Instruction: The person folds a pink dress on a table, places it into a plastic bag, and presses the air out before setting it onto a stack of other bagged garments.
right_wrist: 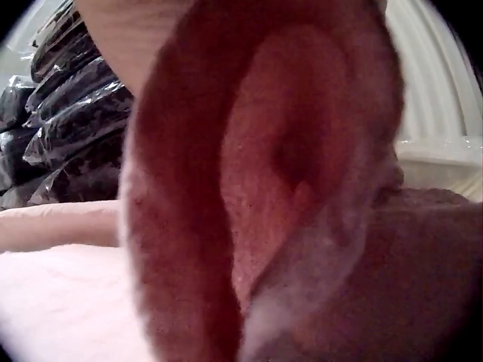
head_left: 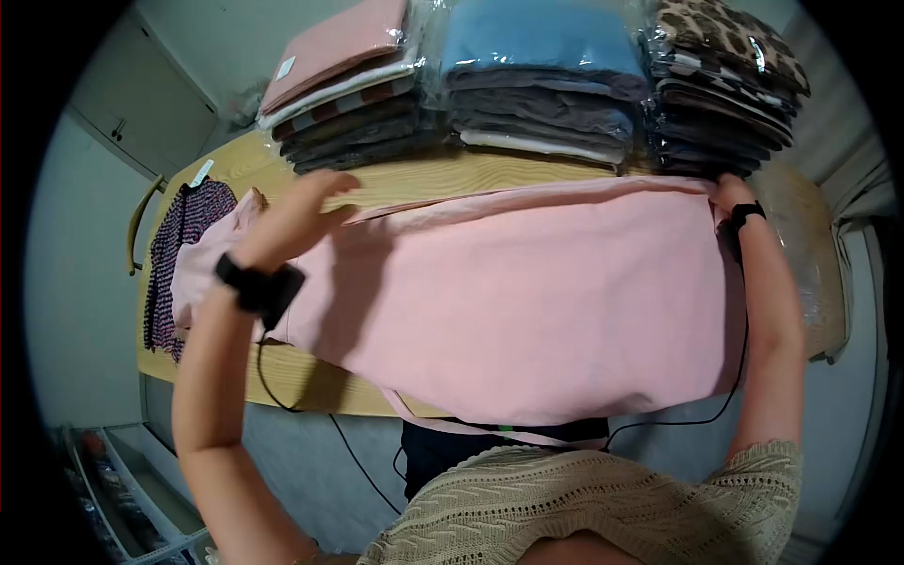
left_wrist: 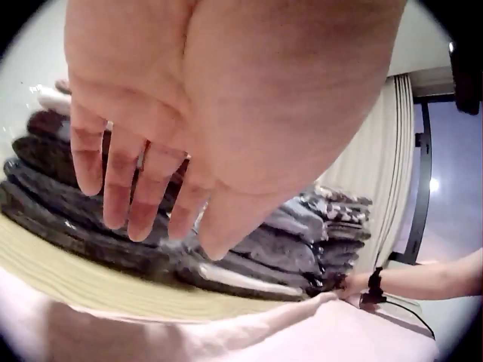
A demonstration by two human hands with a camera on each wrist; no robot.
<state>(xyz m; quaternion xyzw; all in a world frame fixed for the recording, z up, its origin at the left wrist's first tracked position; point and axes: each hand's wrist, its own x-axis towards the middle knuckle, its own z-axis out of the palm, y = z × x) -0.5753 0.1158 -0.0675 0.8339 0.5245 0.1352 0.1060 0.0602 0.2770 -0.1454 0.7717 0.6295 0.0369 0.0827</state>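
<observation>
A long pink garment [head_left: 527,301] lies across the table, its far edge folded over. At its far right corner the right hand [head_left: 731,194] grips the cloth; in the right wrist view a fold of pink cloth [right_wrist: 181,226] stands close to the camera and hides most of the fingers. Above the garment's left part is the left hand [head_left: 306,212], holding nothing, its shadow on the cloth. The left wrist view shows that left hand [left_wrist: 204,105] palm on, fingers extended and slightly bent.
Behind the garment stand stacks of bagged folded clothes: a pink-topped one [head_left: 334,56], a blue-topped one [head_left: 541,42] and a leopard-print one [head_left: 730,38]. A patterned dark garment [head_left: 179,245] lies at the table's left end. Cables hang from both wrists near the front edge.
</observation>
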